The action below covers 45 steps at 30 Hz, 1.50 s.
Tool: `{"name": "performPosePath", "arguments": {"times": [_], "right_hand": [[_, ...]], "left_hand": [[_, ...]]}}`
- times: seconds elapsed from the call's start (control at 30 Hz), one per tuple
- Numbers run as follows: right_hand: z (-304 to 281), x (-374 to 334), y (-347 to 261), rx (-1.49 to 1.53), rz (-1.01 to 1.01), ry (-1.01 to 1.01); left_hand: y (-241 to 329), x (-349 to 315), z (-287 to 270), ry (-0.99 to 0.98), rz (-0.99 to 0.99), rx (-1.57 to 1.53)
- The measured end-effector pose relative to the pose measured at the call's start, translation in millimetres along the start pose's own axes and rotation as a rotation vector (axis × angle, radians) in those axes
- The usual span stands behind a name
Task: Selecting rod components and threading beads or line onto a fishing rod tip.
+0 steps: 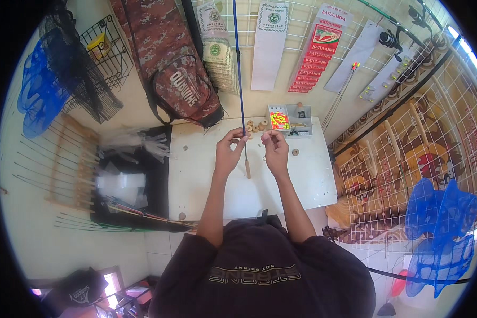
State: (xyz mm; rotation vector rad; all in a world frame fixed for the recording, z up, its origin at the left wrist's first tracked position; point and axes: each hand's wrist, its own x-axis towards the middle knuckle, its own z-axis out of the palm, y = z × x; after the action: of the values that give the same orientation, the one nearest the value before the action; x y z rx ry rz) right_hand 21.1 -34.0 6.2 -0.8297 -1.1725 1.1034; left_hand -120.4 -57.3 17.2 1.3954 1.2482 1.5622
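Note:
A slim blue fishing rod (240, 79) runs down from the top edge to the white table and ends in a tan handle (248, 169). My left hand (229, 152) is closed, with thumb and fingertips pinched at the rod's shaft. To the right of it, my right hand (276, 153) is also closed, fingertips pressed together at about the same height. Whatever lies in that pinch is too small to make out. Just beyond my hands are several round cork-coloured pieces (263, 125), partly hidden by my fingers. Another round brown piece (295, 152) lies right of my right hand.
A grey divided box (302, 130) with bright red-yellow floats (279, 120) stands at the table's back. Left of the white table (196, 183) is a black surface with clear bags (135, 142). A camouflage bag (183, 79) and hanging packets (318, 50) line the wall.

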Motion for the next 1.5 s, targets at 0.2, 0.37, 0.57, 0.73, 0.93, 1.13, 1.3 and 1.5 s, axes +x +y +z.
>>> {"name": "performPosePath", "arguments": {"times": [0.2,0.37,0.57,0.73,0.93,1.13,1.3,1.5], "right_hand": [[-13,0,23,-0.011,0.064,-0.005],[-24,-5,43,-0.217,0.076,-0.004],[-30,-18,55,-0.312,0.115,-0.032],[-30,-16,58,-0.294,0.09,-0.056],[-28,-16,58,-0.292,0.158,-0.06],[-28,-13,58,-0.317,0.187,-0.078],[-29,-12,59,-0.354,0.217,-0.118],[-32,-14,64,-0.357,0.206,-0.112]], "left_hand": [[-17,-2,4,0.05,-0.008,0.166],[-32,-9,6,0.045,-0.073,0.179],[-45,-13,10,0.076,-0.116,0.225],[-47,-8,16,0.093,-0.143,0.248],[-57,-4,19,0.09,-0.135,0.281],[-67,-1,19,0.063,-0.149,0.278],[-70,-1,21,0.091,-0.138,0.237],[-79,1,22,0.092,-0.15,0.263]]}}
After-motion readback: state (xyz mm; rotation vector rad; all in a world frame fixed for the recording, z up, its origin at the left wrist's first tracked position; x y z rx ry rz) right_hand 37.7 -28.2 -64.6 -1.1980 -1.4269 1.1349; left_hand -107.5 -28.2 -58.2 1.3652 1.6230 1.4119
